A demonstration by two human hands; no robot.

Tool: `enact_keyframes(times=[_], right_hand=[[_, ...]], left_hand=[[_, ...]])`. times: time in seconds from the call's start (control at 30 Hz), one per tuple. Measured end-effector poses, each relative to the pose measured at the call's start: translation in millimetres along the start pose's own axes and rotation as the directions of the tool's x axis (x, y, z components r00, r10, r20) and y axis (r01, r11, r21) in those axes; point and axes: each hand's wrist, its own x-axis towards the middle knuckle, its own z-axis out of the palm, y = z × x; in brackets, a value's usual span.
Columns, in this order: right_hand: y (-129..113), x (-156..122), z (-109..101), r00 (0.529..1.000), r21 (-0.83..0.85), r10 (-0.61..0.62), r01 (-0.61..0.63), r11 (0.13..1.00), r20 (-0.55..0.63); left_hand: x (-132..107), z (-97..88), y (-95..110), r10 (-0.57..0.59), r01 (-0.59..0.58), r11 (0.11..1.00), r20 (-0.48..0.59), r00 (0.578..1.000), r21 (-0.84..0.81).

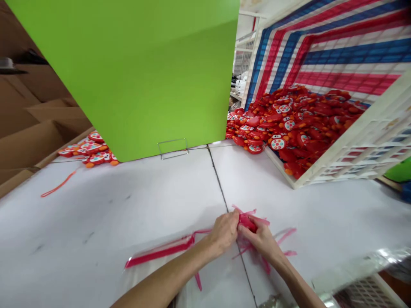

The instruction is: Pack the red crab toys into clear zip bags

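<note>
Both of my hands are together near the front middle of the white table, over a dark seam. My left hand (226,231) is closed, its knuckles up, against the left end of a crumpled bundle of pink-red strips (247,221). Thumb and fingers of my right hand (261,237) pinch the same bundle from the right. Loose ends stick out above it. More pink strips (290,253) lie under and right of my right hand. Left of my hands a long flat red-pink strip (160,253) lies by clear plastic, partly behind my left forearm.
A white lattice crate (362,147) with a striped liner lies on its side at the right, spilling red cartoon-figure pieces (284,124). A tall green panel (154,81) stands at the back. More red pieces (96,147), an orange cord loop (59,187) and cardboard boxes (28,137) are left.
</note>
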Motion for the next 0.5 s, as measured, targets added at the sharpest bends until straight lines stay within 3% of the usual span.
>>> enact_keyframes(times=[0.27, 0.4, 0.5], right_hand=[[-8.4, 28.4, 23.4, 0.965, 0.330, 0.115, -0.031, 0.943, -0.236], [-22.2, 47.4, 30.6, 0.961, 0.449, 0.131, -0.008, 0.893, -0.242], [-28.7, 57.8, 37.9, 0.958, 0.563, 0.166, -0.006, 0.826, -0.234]], left_hand=[[4.2, -17.0, 4.6, -0.099, 0.092, 0.987, -0.048, 0.994, -0.133], [9.2, -28.9, 6.9, -0.150, 0.121, 0.937, -0.063, 0.987, -0.328], [11.3, -31.7, 6.2, -0.220, 0.191, 0.853, -0.004, 0.975, -0.486]])
